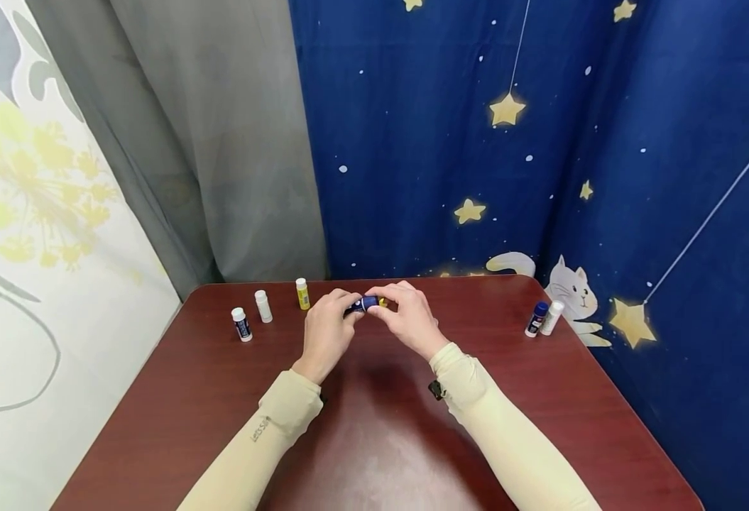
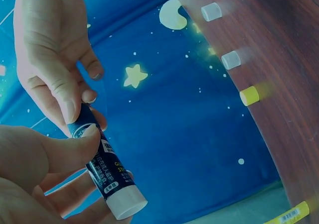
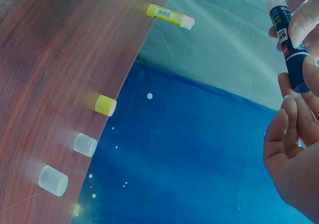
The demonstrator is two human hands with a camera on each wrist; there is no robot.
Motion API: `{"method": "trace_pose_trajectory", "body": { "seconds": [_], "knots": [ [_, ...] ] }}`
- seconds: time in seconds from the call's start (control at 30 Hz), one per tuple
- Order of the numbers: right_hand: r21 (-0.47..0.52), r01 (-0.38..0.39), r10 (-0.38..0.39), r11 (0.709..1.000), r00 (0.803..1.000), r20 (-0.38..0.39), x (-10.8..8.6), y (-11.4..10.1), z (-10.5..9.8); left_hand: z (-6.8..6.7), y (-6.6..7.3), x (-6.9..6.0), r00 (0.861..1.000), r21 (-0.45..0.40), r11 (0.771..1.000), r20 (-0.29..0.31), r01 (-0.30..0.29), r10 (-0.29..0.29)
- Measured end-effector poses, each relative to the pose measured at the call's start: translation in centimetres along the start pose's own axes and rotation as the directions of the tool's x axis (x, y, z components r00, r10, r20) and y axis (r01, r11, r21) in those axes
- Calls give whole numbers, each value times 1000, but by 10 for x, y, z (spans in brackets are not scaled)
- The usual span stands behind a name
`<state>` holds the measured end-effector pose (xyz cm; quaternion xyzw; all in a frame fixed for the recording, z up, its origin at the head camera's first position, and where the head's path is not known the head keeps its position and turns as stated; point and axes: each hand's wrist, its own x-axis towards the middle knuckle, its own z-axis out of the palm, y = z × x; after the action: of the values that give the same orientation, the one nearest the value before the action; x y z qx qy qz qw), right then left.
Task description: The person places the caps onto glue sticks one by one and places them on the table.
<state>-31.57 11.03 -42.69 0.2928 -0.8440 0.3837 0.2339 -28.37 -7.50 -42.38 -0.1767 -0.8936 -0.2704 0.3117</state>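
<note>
A dark blue glue stick (image 1: pixel 363 304) with a white end is held between both hands above the far part of the table. My left hand (image 1: pixel 331 321) grips its printed body, thumb across the label in the left wrist view. My right hand (image 1: pixel 410 321) pinches the dark blue cap end (image 3: pixel 297 73) between thumb and fingers. That cap sits against the body. At the left stand a dark blue glue stick with a white top (image 1: pixel 242 324), a white one (image 1: pixel 263 306) and a yellow one (image 1: pixel 302 294).
On the right stand a blue-capped glue stick (image 1: pixel 537 319) and a white one (image 1: pixel 552 318). Near the far edge stand a yellow cap (image 3: pixel 105 105) and two whitish caps, one nearer it (image 3: pixel 85 144), one farther (image 3: pixel 53 180). Curtains (image 1: pixel 425 142) hang behind the table (image 1: pixel 221 426).
</note>
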Motion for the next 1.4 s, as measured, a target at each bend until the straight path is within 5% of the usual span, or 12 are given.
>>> {"method": "trace_pose_trajectory", "body": {
  "seconds": [0.6,1.1,1.4],
  "knots": [
    [7,3,-3,1000,1000,6,-1,-4,0,-2,8,-2,999,27,999,-45,17,-15],
    [23,-25,24,999,1000,20,-2,-5,3,4,8,-8,989,95,993,-117,-76,87],
    [-28,-10,11,1000,998,57,0,-6,0,3,7,-11,992,80,994,-98,-72,80]
  ]
}}
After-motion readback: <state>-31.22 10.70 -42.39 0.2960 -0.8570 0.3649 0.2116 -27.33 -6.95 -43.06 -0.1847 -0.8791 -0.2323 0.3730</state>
